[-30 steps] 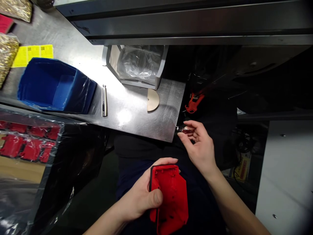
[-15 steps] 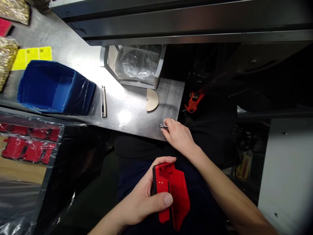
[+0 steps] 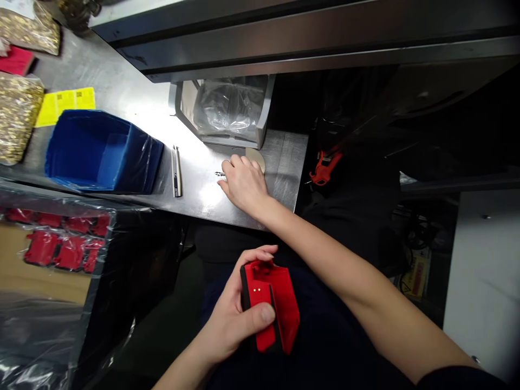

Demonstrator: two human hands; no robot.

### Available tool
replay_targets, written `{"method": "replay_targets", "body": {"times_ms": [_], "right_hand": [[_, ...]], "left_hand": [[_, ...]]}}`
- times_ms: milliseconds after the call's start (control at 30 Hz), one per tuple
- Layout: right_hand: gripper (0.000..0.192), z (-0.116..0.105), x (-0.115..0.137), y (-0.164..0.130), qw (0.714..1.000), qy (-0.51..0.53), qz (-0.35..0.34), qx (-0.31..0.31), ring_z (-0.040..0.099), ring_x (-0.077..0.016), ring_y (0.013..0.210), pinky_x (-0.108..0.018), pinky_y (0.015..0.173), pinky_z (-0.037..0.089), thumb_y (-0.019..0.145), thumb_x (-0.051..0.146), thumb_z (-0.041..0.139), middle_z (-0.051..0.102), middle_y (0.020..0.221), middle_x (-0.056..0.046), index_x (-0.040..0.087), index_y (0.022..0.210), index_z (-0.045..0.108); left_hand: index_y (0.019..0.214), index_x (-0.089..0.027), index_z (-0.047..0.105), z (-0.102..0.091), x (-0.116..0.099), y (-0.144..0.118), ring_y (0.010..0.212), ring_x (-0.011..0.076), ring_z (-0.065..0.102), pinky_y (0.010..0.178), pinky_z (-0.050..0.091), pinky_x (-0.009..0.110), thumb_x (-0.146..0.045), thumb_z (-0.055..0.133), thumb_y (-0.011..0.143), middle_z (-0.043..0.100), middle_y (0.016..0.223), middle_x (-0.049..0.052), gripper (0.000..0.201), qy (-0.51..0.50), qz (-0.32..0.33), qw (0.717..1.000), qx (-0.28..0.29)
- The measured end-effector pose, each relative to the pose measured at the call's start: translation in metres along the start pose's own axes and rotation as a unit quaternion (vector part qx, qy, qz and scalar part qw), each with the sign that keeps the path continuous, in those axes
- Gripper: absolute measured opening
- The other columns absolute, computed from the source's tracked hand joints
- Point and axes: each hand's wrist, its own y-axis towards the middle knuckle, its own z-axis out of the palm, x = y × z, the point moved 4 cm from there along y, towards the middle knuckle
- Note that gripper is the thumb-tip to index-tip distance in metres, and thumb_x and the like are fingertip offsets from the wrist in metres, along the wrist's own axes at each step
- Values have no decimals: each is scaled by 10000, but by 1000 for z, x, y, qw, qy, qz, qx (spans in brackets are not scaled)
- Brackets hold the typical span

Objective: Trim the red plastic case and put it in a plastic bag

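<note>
Where left hand [image 3: 228, 327] clasps, red case [image 3: 285, 303] juts rightward

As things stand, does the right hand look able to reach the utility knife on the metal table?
Probably yes: nothing blocks the metal table between the right hand and the utility knife, though the small metal object that hand holds may hinder grasping.

On your metal bench [image 3: 195, 162] you have a blue bin [image 3: 140, 162] to the left, a utility knife [image 3: 177, 172] lying just right of it. Farther right, a grey bin [image 3: 265, 116] holds clear plastic packaging [image 3: 229, 111]. Behind your blue bin lies a yellow label strip [image 3: 67, 104], near a clear bag of small gold-coloured parts [image 3: 18, 116]. Beyond the bench's right edge you can see an orange-red object [image 3: 326, 168] in shadow and, lower, a yellow label [image 3: 417, 277].
</note>
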Motion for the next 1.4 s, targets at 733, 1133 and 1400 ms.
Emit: {"method": "replay_targets", "body": {"times_ms": [733, 1133, 1400], "right_hand": [[91, -88, -6, -178, 931, 360, 11, -49, 581, -134, 819, -297, 760, 455, 1005, 200, 566, 627, 876, -16, 177, 942, 628], [195, -81, 36, -203, 969, 131, -210, 7, 613, -199, 1019, -464, 1099, 349, 971, 98, 541, 720, 934, -21, 159, 1065, 700], [168, -77, 31, -217, 959, 166, -229, -2, 614, -172, 993, -452, 1125, 309, 982, 117, 572, 721, 897, -4, 148, 1095, 693]], "left_hand": [[1364, -228, 627, -27, -3, 6, 1457, 433, 340, 1149, 379, 498, -307, 808, 756, 331, 1614, 139, 639, -232, 14, 971, 46], [1159, -183, 744, -28, 11, 34, 1315, 315, 552, 1114, 448, 458, -459, 422, 1070, 573, 1455, 110, 433, -414, -55, 906, -70], [746, -142, 711, -34, 21, 36, 1131, 254, 655, 996, 548, 442, -384, 340, 1123, 646, 1352, 80, 581, -407, -97, 905, -80]]}}
